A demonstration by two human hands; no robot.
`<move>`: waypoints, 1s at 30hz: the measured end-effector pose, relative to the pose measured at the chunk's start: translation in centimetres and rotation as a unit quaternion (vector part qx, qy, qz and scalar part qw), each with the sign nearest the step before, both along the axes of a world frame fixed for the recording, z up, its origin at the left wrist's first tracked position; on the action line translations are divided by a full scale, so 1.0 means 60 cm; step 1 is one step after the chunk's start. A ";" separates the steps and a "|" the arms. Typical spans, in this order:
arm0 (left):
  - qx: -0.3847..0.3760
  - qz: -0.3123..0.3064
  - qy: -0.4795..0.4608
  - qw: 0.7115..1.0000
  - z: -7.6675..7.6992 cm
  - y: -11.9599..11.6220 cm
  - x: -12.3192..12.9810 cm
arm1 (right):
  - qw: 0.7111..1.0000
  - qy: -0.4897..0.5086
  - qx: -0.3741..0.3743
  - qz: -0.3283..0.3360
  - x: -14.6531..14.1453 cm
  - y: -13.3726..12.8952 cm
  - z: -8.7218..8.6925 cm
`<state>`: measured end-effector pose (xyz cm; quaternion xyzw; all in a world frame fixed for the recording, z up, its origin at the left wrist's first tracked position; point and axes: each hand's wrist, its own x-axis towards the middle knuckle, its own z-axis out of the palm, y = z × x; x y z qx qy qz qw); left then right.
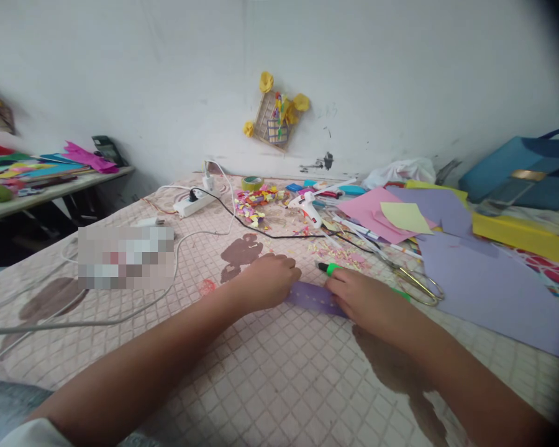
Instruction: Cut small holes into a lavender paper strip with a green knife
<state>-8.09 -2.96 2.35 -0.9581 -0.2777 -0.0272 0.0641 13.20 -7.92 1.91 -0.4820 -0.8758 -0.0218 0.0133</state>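
A purple strip (pixel 314 298) with a row of pale marks along it stretches between my two hands, low over the checked tablecloth (pixel 279 379). My left hand (pixel 271 282) is closed on the strip's left end. My right hand (pixel 361 298) is closed at its right end, and a green marker (pixel 331 269) with a dark tip sticks out from between the same fingers. Fingertips of both hands are partly hidden. Gold-handled scissors (pixel 419 285) lie just beyond my right hand.
Purple sheets (pixel 489 285) and pink paper (pixel 377 211) lie at the right. A white glue gun (pixel 310 210), paper scraps (pixel 256 202), green tape (pixel 252 182) and a power strip (pixel 198 202) stand farther back. Cables (pixel 135 313) cross the left side.
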 end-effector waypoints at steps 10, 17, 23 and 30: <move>0.008 -0.056 -0.016 0.998 -0.004 0.007 0.011 | 1.000 -0.006 0.017 0.006 -0.009 -0.003 0.006; 0.014 -0.081 -0.022 0.996 -0.019 0.007 0.018 | 0.999 -0.021 0.030 0.012 -0.011 -0.003 0.004; 0.007 -0.081 -0.012 0.997 -0.007 0.007 0.006 | 0.999 -0.031 0.040 0.020 -0.012 -0.005 0.004; 0.005 -0.047 -0.007 0.999 -0.013 0.007 0.000 | 0.999 -0.028 0.040 0.017 -0.008 -0.009 0.005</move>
